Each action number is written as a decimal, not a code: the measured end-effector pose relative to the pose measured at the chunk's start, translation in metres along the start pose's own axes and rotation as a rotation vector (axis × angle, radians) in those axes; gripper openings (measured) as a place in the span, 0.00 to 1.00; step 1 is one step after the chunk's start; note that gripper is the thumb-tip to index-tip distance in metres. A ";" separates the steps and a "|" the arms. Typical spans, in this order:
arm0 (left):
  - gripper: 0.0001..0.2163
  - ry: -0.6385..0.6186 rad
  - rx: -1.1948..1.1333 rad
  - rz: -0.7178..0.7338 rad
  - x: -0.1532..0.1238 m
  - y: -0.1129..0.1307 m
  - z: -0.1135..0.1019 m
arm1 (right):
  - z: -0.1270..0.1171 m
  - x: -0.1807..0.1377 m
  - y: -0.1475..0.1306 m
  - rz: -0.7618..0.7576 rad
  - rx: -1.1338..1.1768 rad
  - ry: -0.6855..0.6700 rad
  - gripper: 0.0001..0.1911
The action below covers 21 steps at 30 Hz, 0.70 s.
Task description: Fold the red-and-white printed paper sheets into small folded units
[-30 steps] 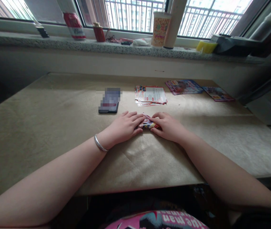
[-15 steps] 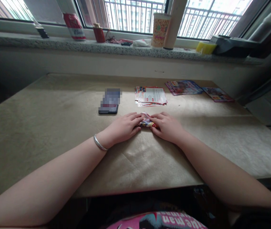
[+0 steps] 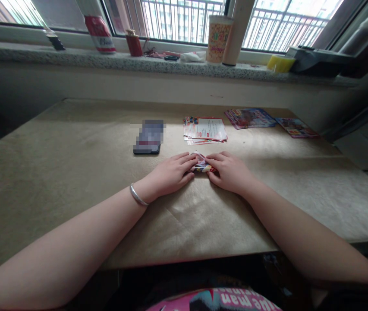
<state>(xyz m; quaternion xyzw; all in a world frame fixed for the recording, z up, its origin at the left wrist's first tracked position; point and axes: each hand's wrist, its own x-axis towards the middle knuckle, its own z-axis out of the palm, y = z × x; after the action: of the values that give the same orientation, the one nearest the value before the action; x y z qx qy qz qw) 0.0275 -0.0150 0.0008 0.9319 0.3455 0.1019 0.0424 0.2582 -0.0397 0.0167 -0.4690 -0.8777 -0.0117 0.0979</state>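
A small piece of colourful printed paper [image 3: 201, 166], seemingly folded, lies low on the table between my two hands. My left hand [image 3: 175, 173] grips its left end, fingers over the top and thumb on the near side. On the right end, my right hand [image 3: 229, 171] holds it in the same way, the fingertips of both hands close together. Much of the paper is hidden under the fingers. Just beyond it is a loose stack of printed sheets [image 3: 211, 128]. To the left of that stack rests a dark phone [image 3: 149, 137], its screen blurred out.
Glossy printed leaflets [image 3: 255, 118] and a smaller pile of them [image 3: 295, 128] lie at the table's far right. On the windowsill [image 3: 158, 64] stand a red can [image 3: 99, 34], a red bottle [image 3: 134, 44], a patterned paper cup [image 3: 218, 39] and a yellow object [image 3: 281, 64].
My left hand has slid slightly to the right along the paper. My right hand keeps nearly the same place and grip.
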 end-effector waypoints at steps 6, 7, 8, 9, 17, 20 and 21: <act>0.23 0.002 -0.004 -0.004 0.000 0.001 0.000 | 0.001 0.000 0.000 0.006 -0.002 0.010 0.23; 0.23 0.002 -0.006 -0.005 0.000 0.001 0.001 | 0.001 0.000 0.000 0.006 -0.002 0.011 0.23; 0.23 0.002 -0.009 -0.006 0.001 0.001 0.001 | 0.001 0.000 -0.001 0.006 -0.002 0.012 0.23; 0.23 0.002 -0.012 -0.006 0.001 0.001 0.001 | 0.001 0.000 -0.001 0.007 -0.003 0.012 0.23; 0.23 -0.003 -0.025 -0.007 0.001 0.001 0.001 | 0.000 -0.002 -0.001 -0.020 0.024 0.029 0.24; 0.23 -0.010 -0.026 -0.004 0.000 0.001 0.002 | 0.002 -0.002 0.000 -0.111 0.076 0.048 0.22; 0.23 -0.016 -0.029 -0.005 0.000 0.001 0.002 | 0.003 -0.002 0.001 -0.140 0.097 0.050 0.21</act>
<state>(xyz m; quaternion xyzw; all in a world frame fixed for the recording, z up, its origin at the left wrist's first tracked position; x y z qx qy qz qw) 0.0285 -0.0155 -0.0010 0.9311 0.3460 0.0992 0.0592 0.2593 -0.0406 0.0132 -0.4007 -0.9052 0.0121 0.1413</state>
